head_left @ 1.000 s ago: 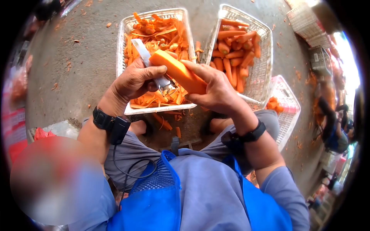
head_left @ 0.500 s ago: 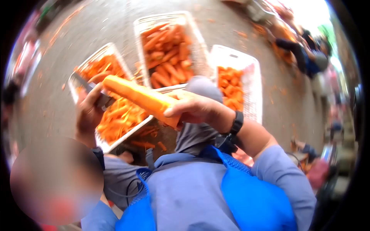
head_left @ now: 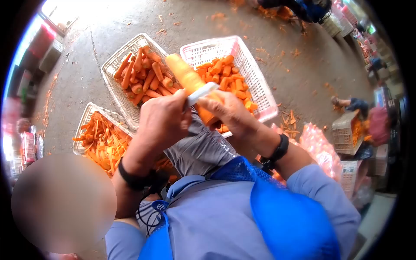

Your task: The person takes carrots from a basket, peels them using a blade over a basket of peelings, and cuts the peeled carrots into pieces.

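A large peeled carrot point(head_left: 184, 71) slants up and to the left in front of me, over the crates. My right hand point(head_left: 232, 113) is wrapped round its lower part. In my left hand point(head_left: 164, 119) is a pale peeler point(head_left: 202, 93), which lies across the carrot close to my right fingers. The peeler's far side is hidden. Beneath the carrot's right side, a white and pink crate point(head_left: 264, 86) holds short carrot pieces point(head_left: 227, 73). A white crate point(head_left: 113, 89) of whole carrots point(head_left: 147, 78) stands to the left of it.
At the lower left is a crate point(head_left: 80, 130) of orange peelings point(head_left: 104, 141). A pink mesh bag point(head_left: 318, 149) lies right of my right forearm. Other people sit at the top right point(head_left: 310, 8) and far right point(head_left: 381, 123). Scraps dot the grey floor point(head_left: 299, 80).
The view has swung right, so the crates appear further left. Both hands and the carrot have moved over the crate of short pieces. The peeler, beside the carrot's far end before, now crosses its middle.
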### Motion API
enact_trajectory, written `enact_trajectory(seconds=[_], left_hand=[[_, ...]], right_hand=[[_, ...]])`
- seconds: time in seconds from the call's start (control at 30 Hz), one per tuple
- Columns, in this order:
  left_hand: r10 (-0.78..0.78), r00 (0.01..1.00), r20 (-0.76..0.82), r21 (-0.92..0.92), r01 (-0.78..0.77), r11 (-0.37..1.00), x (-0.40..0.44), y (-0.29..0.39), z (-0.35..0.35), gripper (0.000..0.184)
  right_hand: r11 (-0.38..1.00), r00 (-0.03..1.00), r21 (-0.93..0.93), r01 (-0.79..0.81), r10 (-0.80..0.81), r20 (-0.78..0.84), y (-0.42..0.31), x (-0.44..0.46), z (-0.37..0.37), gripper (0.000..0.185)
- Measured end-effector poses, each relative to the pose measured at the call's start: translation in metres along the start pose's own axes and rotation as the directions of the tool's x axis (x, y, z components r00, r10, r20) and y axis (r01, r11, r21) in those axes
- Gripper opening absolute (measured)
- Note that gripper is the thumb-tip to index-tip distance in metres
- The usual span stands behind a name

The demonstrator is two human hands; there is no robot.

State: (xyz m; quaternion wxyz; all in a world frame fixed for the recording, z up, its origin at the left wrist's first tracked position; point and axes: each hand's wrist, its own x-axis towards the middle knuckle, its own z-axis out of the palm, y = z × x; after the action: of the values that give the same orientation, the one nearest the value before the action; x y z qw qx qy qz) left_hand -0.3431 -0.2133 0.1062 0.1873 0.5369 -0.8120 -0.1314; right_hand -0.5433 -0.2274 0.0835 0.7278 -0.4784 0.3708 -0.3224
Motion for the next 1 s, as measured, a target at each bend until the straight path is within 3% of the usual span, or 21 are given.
enact_trajectory(seconds=[0.03,0.13,0.23,0.27,0.3,0.37,0.43,0.5,0.6,0.7,0.8,0.9,0.97,1.0], left_hand=[[0.042,0.999,-0.013,-0.019,-0.042,0.999,0.008,0.008,0.005,0.015],[0.131,0.982,0.136,-0.057,-0.124,0.991,0.024,0.032,0.013,0.024],[0.152,0.918,0.367,-0.461,0.037,0.887,0.038,0.02,0.022,0.029],[0.1,0.914,0.393,-0.577,0.16,0.801,0.043,0.014,0.029,0.028],[-0.004,0.921,0.389,-0.694,0.296,0.656,0.046,0.013,0.036,0.022],[-0.093,0.948,0.306,-0.736,0.297,0.608,0.059,0.005,0.04,0.019],[-0.093,0.973,0.213,-0.728,0.222,0.649,0.071,-0.003,0.045,0.012],[-0.038,0.996,0.077,-0.551,0.074,0.831,0.082,-0.007,0.053,0.01],[0.093,0.991,-0.095,-0.336,-0.119,0.934,0.094,0.01,0.061,0.013],[0.212,0.965,-0.153,-0.16,-0.236,0.958,0.106,0.016,0.08,0.014],[0.211,0.968,-0.133,-0.08,-0.223,0.972,0.112,0.025,0.087,0.012],[0.193,0.973,-0.129,-0.08,-0.205,0.975,0.117,0.029,0.096,0.01],[0.193,0.972,-0.131,-0.103,-0.207,0.973,0.12,0.029,0.1,0.01],[0.199,0.971,-0.13,-0.113,-0.214,0.97,0.123,0.029,0.102,0.01]], right_hand=[[0.999,0.995,0.042,0.002,0.002,-0.103,0.005,-0.001,-0.008,0.038],[0.998,0.99,0.056,-0.003,0.011,-0.143,0.006,-0.012,-0.046,0.036],[0.999,0.992,0.017,0.051,-0.049,-0.117,0.011,-0.021,-0.069,0.041],[0.995,0.988,0.005,0.095,-0.093,-0.122,0.017,-0.023,-0.074,0.042],[0.993,0.985,-0.021,0.116,-0.118,-0.126,0.017,-0.024,-0.08,0.046],[0.977,0.969,-0.118,0.176,-0.193,-0.153,0.017,-0.027,-0.091,0.05],[0.934,0.937,-0.264,0.242,-0.296,-0.186,0.017,-0.029,-0.099,0.052],[0.924,0.932,-0.321,0.208,-0.287,-0.223,0.014,-0.035,-0.105,0.054],[0.911,0.931,-0.384,0.152,-0.262,-0.254,0.009,-0.038,-0.114,0.056],[0.861,0.916,-0.487,0.148,-0.305,-0.262,0.011,-0.039,-0.118,0.057],[0.867,0.916,-0.461,0.189,-0.325,-0.236,0.015,-0.04,-0.126,0.057],[0.993,0.963,0.011,0.12,-0.113,-0.245,0.021,-0.036,-0.127,0.057],[0.977,0.962,0.13,0.168,-0.134,-0.236,0.027,-0.033,-0.131,0.056],[0.982,0.95,0.003,0.189,-0.182,-0.253,0.028,-0.032,-0.133,0.056]])
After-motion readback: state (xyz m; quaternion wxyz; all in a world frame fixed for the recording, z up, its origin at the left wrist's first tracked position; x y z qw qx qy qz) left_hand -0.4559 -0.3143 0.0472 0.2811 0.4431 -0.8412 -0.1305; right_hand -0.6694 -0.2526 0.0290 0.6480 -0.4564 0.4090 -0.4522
